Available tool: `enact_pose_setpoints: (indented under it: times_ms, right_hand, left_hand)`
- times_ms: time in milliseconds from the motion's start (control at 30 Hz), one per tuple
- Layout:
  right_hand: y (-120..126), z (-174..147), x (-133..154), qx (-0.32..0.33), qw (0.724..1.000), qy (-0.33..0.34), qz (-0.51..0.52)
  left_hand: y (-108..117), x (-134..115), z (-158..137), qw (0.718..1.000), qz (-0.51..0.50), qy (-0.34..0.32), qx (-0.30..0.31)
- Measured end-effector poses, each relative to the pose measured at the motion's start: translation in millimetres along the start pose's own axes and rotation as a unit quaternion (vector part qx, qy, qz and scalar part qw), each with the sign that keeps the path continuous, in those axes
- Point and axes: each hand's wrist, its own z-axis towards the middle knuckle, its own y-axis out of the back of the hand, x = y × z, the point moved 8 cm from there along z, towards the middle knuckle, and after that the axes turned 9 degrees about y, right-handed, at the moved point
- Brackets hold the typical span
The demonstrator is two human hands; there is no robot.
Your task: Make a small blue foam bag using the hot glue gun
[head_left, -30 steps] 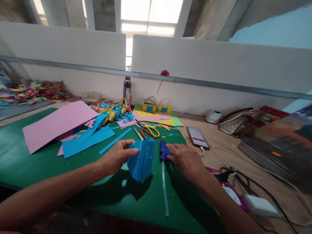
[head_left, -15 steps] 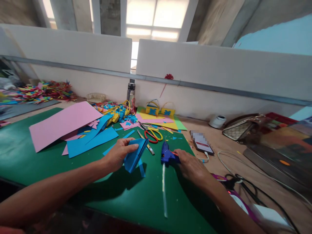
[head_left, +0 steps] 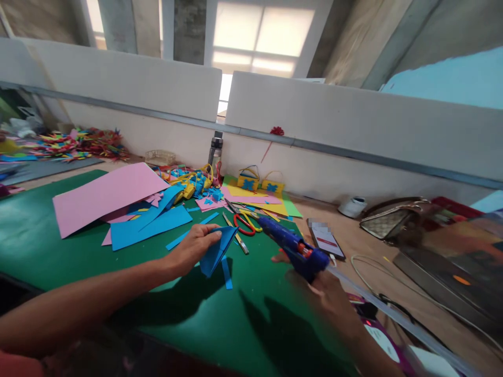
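Note:
My left hand (head_left: pixel 198 246) pinches a folded piece of blue paper (head_left: pixel 218 254), its layers slightly parted toward the right. On the right, my right hand (head_left: pixel 320 290) is wrapped round the handle of a blue hot glue gun (head_left: pixel 294 243), lifted above the table with its nozzle pointing up and left toward the paper. A long clear glue stick (head_left: pixel 393 311) sticks out of the gun's back end. Below the folded paper lies a narrow blue paper strip (head_left: pixel 227 272). Beyond it are a utility knife (head_left: pixel 241 243) and scissors with red and yellow handles (head_left: pixel 245 224).
Pink sheets (head_left: pixel 110 196) and blue sheets (head_left: pixel 151 228) lie at left on the green mat (head_left: pixel 188 324). Small yellow paper bags (head_left: pixel 247 182) stand at the back near a bottle (head_left: pixel 215 149). A phone (head_left: pixel 325 240), cables and a purple power strip (head_left: pixel 379 335) are on the right.
My right hand has picked the glue gun up off the mat and turned it, so the glue stick now trails to the lower right. My left hand keeps the blue paper nearly in place.

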Motion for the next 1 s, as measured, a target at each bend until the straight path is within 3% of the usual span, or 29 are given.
enact_pose_setpoints:
  times_ms: [167,467,1000]
  right_hand:
    - [-14.0,-16.0,12.2,0.044,0.995,0.002,0.085]
    - [-24.9,-11.5,33.2,0.058,0.993,0.038,0.094]
    - [-22.1,-15.4,45.2,0.038,0.997,0.067,0.021]
  left_hand:
    - [-0.6,-2.5,-0.8,1.000,0.024,-0.014,0.001]
    - [-1.7,0.8,-2.6,0.999,0.047,-0.013,0.009]
    - [-7.1,-5.6,-8.2,0.998,0.063,-0.020,0.016]
